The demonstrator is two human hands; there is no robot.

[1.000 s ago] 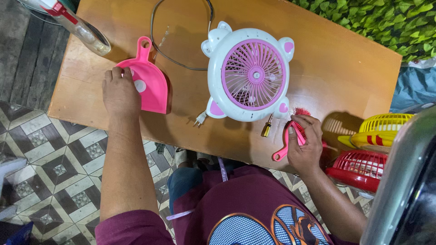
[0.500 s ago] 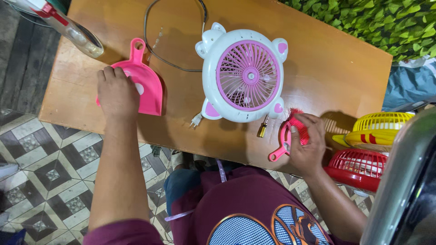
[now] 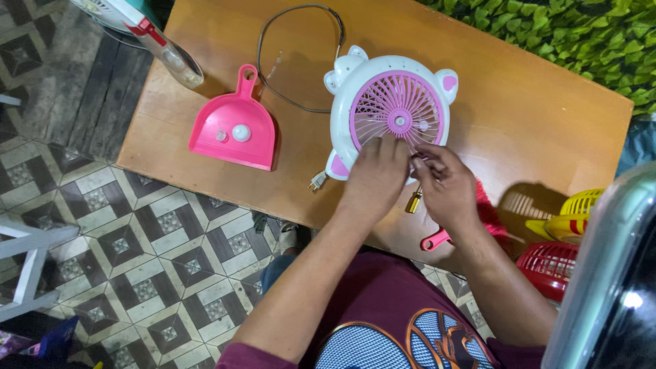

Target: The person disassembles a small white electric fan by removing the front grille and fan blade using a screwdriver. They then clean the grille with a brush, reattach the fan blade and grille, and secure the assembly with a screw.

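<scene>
Both hands have left dustpan (image 3: 234, 130) and brush (image 3: 478, 219): left hand (image 3: 374, 176) and right hand (image 3: 445, 183) now pinch together at the fan (image 3: 389, 116) grille's lower edge, suggesting work on the fan beginning.

A wooden table (image 3: 547, 116) stood on a floor of patterned grey-and-white tiles (image 3: 137, 260). Green leafy hedge (image 3: 581, 34) ran behind its far edge; a white frame (image 3: 27, 266) stood left.

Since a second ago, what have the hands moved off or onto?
The left hand left the pink dustpan and moved right to the fan. The right hand let go of the pink brush and joined it at the grille's lower edge. Fan, dustpan and cord stayed put.
</scene>
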